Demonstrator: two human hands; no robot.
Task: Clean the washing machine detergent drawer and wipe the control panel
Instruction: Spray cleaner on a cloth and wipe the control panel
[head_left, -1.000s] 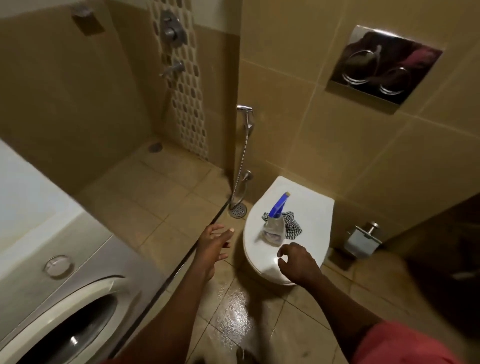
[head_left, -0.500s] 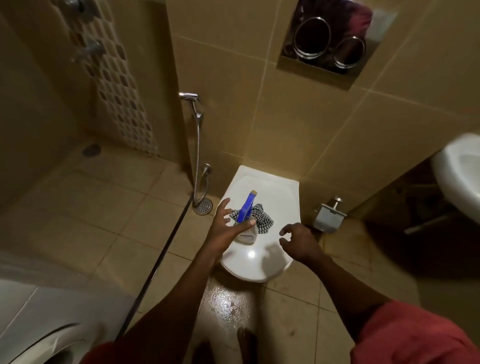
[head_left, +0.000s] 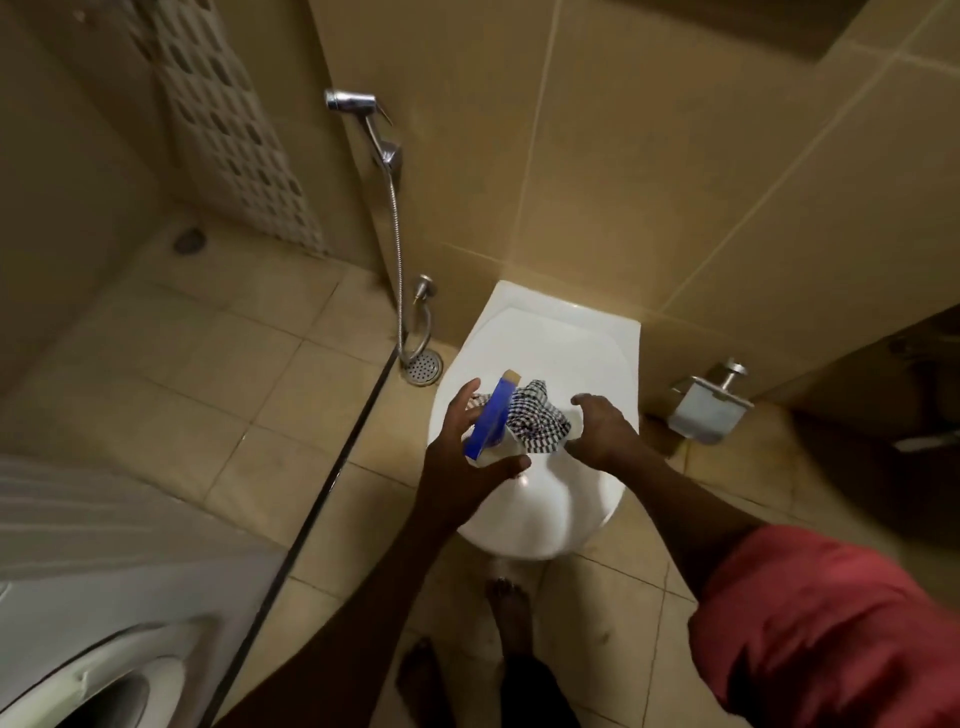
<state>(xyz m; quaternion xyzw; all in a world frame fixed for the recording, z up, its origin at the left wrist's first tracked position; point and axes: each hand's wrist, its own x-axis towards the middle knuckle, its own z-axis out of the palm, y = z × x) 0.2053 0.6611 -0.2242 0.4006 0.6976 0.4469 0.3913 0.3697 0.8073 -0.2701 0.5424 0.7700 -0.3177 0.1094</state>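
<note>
A spray bottle with a blue trigger head (head_left: 491, 421) stands on the closed white toilet lid (head_left: 550, 343). My left hand (head_left: 462, 457) wraps around it, fingers behind and thumb in front. A black-and-white checked cloth (head_left: 535, 423) lies bunched against the bottle's right side. My right hand (head_left: 605, 431) hovers just right of the cloth with its fingers spread and curved, holding nothing. The white washing machine (head_left: 104, 571) fills the lower left corner, with part of its round door (head_left: 104, 691) showing. Its drawer and control panel are out of view.
A chrome hand sprayer on a hose (head_left: 397, 234) hangs on the wall left of the toilet, above a floor drain (head_left: 423, 366). A metal paper holder (head_left: 709, 405) is mounted at the right. A dark floor strip (head_left: 332, 467) separates the shower area. My bare feet (head_left: 511, 618) stand on wet tiles.
I have turned from the washing machine toward the toilet. My left hand reached in and closed around the spray bottle, and my right hand moved up beside the cloth.
</note>
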